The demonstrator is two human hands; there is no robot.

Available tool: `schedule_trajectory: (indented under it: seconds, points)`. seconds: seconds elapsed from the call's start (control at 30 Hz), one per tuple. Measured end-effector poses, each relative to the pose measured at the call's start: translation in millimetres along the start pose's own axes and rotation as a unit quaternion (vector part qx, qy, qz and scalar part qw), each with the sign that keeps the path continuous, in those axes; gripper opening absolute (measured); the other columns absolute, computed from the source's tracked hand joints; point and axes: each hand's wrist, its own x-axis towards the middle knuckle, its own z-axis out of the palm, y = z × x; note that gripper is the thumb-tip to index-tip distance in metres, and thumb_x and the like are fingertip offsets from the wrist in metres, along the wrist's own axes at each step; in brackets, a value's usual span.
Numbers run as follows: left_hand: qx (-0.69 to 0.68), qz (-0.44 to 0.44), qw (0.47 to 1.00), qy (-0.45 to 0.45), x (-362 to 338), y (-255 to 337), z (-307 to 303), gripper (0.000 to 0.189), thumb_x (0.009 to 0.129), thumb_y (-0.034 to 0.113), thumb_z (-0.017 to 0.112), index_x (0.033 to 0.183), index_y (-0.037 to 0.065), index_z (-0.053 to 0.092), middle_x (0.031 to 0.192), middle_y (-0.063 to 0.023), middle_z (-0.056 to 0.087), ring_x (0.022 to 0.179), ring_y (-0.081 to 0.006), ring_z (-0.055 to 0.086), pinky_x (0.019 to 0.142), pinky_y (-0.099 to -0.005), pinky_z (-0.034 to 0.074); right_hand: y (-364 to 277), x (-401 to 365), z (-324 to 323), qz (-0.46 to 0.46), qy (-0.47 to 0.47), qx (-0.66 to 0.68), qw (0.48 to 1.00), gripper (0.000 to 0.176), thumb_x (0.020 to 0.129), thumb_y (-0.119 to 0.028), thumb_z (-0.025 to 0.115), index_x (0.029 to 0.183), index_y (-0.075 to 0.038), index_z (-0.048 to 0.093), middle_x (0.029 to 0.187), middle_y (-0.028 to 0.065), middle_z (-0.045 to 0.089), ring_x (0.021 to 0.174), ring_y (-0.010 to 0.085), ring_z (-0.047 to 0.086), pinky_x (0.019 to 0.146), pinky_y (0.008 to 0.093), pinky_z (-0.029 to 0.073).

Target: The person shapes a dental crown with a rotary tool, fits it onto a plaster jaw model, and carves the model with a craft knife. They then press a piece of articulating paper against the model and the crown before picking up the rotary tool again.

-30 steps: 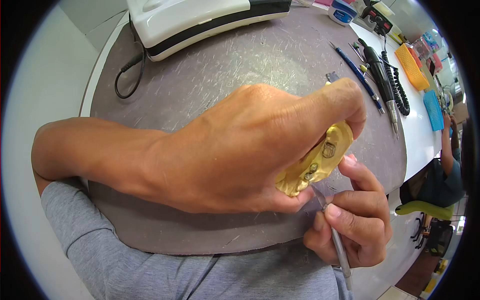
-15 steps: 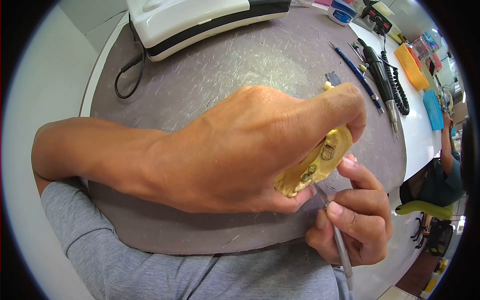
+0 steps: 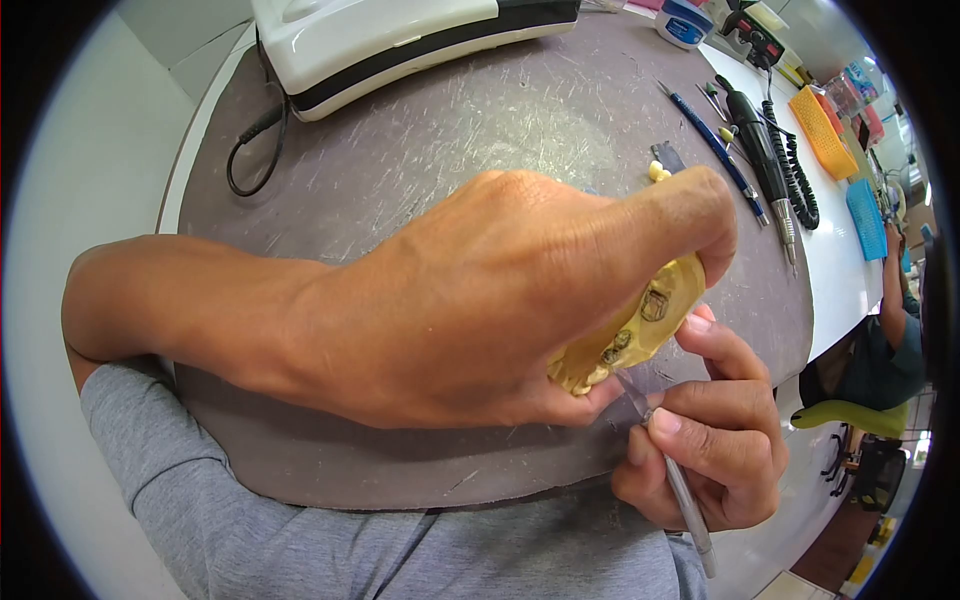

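Observation:
My left hand [image 3: 500, 290] is wrapped round a yellow dental model [image 3: 665, 305], which shows between the thumb and fingers with dark outlines drawn on some of its teeth. In my right hand [image 3: 715, 440] is a slim metal knife [image 3: 685, 490], pinched between thumb and fingers with its handle pointing down toward the lap. The pointed blade lies close to the model's lower edge; whether it touches cannot be made out. One fingertip of the right hand rests at the model's right edge.
A white and black device [image 3: 400, 50] stands at the back, with a black cable [image 3: 270, 150]. Right of my hands lie a blue pen-like tool [image 3: 715, 145], a black handpiece [image 3: 760, 150], an orange basket [image 3: 822, 132] and a blue basket [image 3: 866, 220]. Another person [image 3: 885, 350] is at far right.
The knife in my right hand has tilted slightly, its handle end shifting right and its blade showing more. The model has turned slightly in my left hand.

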Motion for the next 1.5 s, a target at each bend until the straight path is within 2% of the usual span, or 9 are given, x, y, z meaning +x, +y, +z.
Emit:
schedule_trajectory:
  seconds: [0.7, 0.97, 1.03, 1.1, 1.5]
  points:
    - [0.012, 0.004, 1.000, 0.003, -1.1, -0.8, 2.8, 0.065, 0.059, -0.003, 0.079, 0.117, 0.006, 0.052, 0.105, -0.0051, 0.060, 0.082, -0.0221, 0.066, 0.065, -0.0293, 0.055, 0.8, -1.0, -0.9, 0.001, -0.006, -0.001, 1.000, 0.025, 0.082, -0.006, 0.074, 0.106, -0.005, 0.065, 0.084, 0.0114, 0.063, 0.115, 0.0398, 0.061, 0.106, 0.0539, 0.045]
    - [0.014, -0.001, 1.000, -0.003, -0.8, 0.7, 1.0, 0.063, 0.061, -0.002, 0.079, 0.117, 0.005, 0.051, 0.105, -0.0051, 0.060, 0.080, -0.0203, 0.067, 0.065, -0.0288, 0.055, 3.1, -2.5, 0.5, -0.001, -0.002, 0.009, 1.000, 0.025, 0.083, -0.005, 0.073, 0.106, -0.004, 0.064, 0.084, 0.0118, 0.063, 0.114, 0.0401, 0.062, 0.106, 0.0542, 0.046]
    - [0.016, 0.000, 1.000, -0.007, 1.0, 0.9, -0.2, 0.062, 0.063, -0.002, 0.079, 0.118, 0.005, 0.050, 0.103, -0.0051, 0.061, 0.079, -0.0187, 0.067, 0.064, -0.0285, 0.055, 4.3, -4.4, 4.5, -0.019, 0.033, 0.034, 0.999, 0.025, 0.083, -0.005, 0.072, 0.106, -0.003, 0.063, 0.085, 0.0122, 0.062, 0.115, 0.0414, 0.061, 0.106, 0.0544, 0.046]
    - [-0.027, -0.009, 0.999, 0.016, 3.6, 0.8, -0.7, 0.057, 0.067, 0.003, 0.078, 0.113, 0.007, 0.044, 0.077, -0.0171, 0.062, 0.074, -0.0394, 0.066, 0.060, -0.0438, 0.051, 3.8, -3.8, 6.5, -0.030, 0.033, 0.013, 0.999, 0.024, 0.084, -0.005, 0.072, 0.106, -0.003, 0.063, 0.085, 0.0127, 0.063, 0.114, 0.0419, 0.062, 0.105, 0.0544, 0.047]
    - [-0.062, -0.022, 0.998, 0.022, 4.1, 2.0, -2.7, 0.058, 0.066, 0.004, 0.079, 0.113, 0.004, 0.044, 0.078, -0.0157, 0.062, 0.073, -0.0383, 0.066, 0.062, -0.0415, 0.052, -0.6, 0.6, 9.0, -0.044, 0.031, -0.059, 0.997, 0.025, 0.084, -0.007, 0.074, 0.106, -0.003, 0.062, 0.085, 0.0134, 0.065, 0.107, 0.0412, 0.066, 0.101, 0.0531, 0.051]
